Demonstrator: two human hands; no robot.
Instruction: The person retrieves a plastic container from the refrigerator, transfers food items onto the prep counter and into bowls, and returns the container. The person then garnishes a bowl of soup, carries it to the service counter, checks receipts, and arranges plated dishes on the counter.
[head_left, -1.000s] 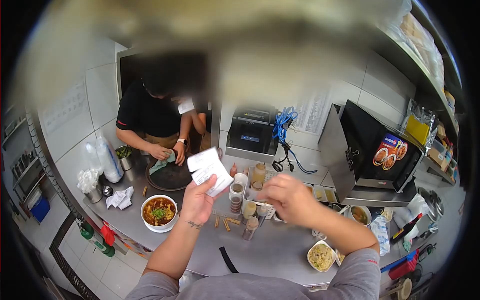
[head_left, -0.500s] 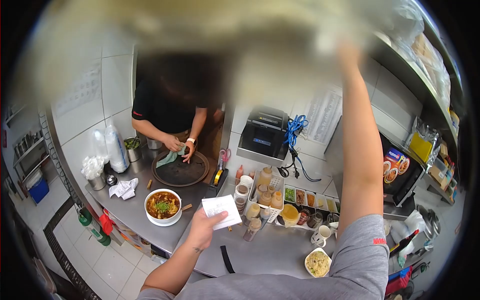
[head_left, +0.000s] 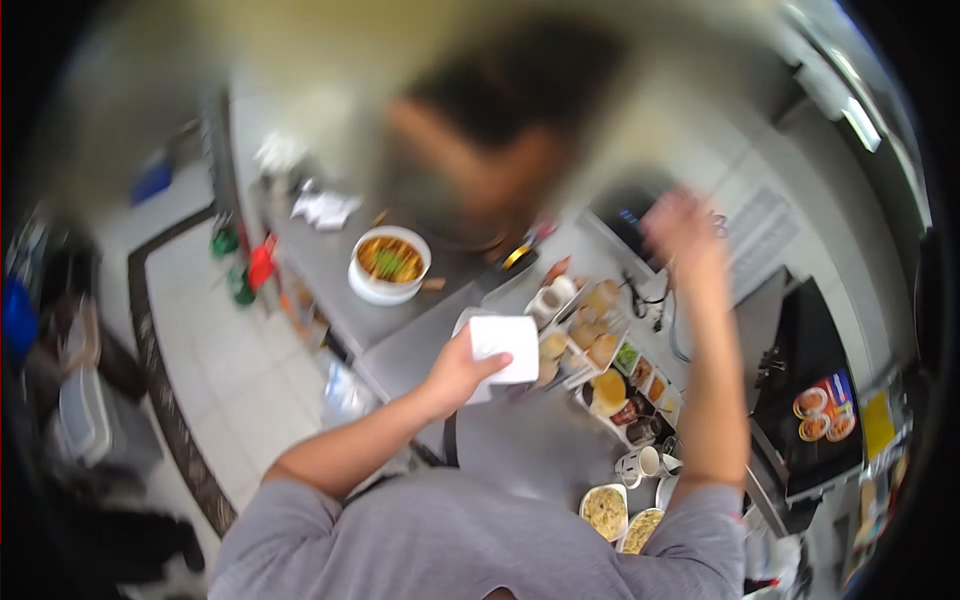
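Observation:
My left hand [head_left: 462, 368] holds white paper slips [head_left: 505, 348] over the counter, the thumb on top of them. My right hand [head_left: 685, 228] is raised in front of the dark printer [head_left: 628, 218]; motion smears its fingers, so what they hold, if anything, cannot be made out. To the left of the slips stands a white bowl of soup [head_left: 390, 265] with green garnish. Just right of the slips is a white basket of sauce bottles [head_left: 590, 335].
A co-worker's blurred arm [head_left: 450, 150] is beyond the bowl. Small topping trays [head_left: 640, 372], a striped mug [head_left: 637, 463] and two bowls of rice [head_left: 604, 511] stand on the right. A microwave [head_left: 810, 390] is at far right.
The view has turned and tilted. My right hand has come down from high up to the printer. My left hand still holds the slips. The co-worker now leans closer, over the counter.

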